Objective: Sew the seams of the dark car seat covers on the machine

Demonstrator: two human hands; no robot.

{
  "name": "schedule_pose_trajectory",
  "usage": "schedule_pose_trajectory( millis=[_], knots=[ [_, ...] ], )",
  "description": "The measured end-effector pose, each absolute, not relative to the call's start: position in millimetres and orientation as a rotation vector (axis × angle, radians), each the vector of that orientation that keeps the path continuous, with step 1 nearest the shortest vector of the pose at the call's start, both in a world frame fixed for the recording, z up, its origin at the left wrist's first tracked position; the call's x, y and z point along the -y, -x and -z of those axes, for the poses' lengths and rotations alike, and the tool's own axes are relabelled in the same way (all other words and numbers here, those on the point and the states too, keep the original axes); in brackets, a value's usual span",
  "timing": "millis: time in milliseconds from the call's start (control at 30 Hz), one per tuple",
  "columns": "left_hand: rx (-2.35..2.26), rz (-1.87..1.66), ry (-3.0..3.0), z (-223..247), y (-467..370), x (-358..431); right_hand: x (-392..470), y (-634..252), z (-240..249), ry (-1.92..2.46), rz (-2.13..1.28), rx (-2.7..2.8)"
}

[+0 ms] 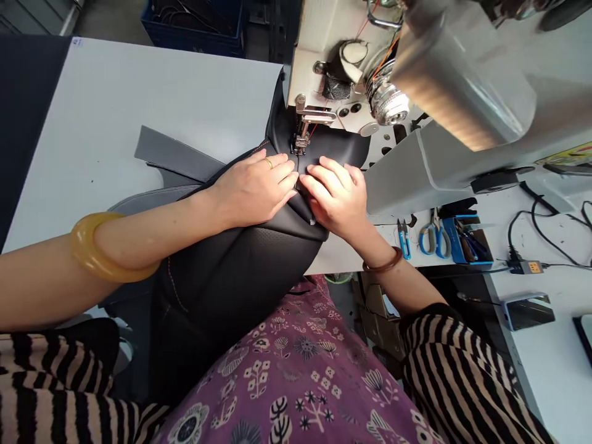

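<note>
A black leather-like cover (231,271) with orange stitching lies across the table and my lap, its far end under the presser foot (300,143) of a white sewing machine (333,49). My left hand (256,188), with a ring, presses flat on the cover just left of the foot. My right hand (337,197) pinches and holds down the cover's folded edge just right of the foot. The fingertips of both hands nearly meet in front of the needle.
A grey fabric strip (176,154) lies on the white table (92,111) to the left. Right of the machine are blue thread snips (404,237), blue-handled scissors (435,237), a blue box of tools (469,243), cables and a phone (527,311). A blue crate (194,28) stands behind.
</note>
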State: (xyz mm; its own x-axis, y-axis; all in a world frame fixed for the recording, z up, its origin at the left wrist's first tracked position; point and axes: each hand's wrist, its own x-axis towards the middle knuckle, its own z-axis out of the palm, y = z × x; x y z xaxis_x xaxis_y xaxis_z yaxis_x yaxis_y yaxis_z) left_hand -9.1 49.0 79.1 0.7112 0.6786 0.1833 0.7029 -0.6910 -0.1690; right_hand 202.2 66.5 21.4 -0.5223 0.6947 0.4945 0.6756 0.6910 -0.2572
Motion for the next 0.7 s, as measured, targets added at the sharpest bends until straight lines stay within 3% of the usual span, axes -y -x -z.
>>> schedule_pose_trajectory(
  millis=[433, 700],
  knots=[
    [1.321, 0.024, 2.734, -100.0, 4.8, -49.0, -97.5, -204.7, -32.0, 1.034, -0.168, 2.419],
    [1.587, 0.179, 2.7, -71.6, -10.2, -24.5, -99.0, -206.9, -18.3, 1.021, -0.176, 2.332]
  ],
)
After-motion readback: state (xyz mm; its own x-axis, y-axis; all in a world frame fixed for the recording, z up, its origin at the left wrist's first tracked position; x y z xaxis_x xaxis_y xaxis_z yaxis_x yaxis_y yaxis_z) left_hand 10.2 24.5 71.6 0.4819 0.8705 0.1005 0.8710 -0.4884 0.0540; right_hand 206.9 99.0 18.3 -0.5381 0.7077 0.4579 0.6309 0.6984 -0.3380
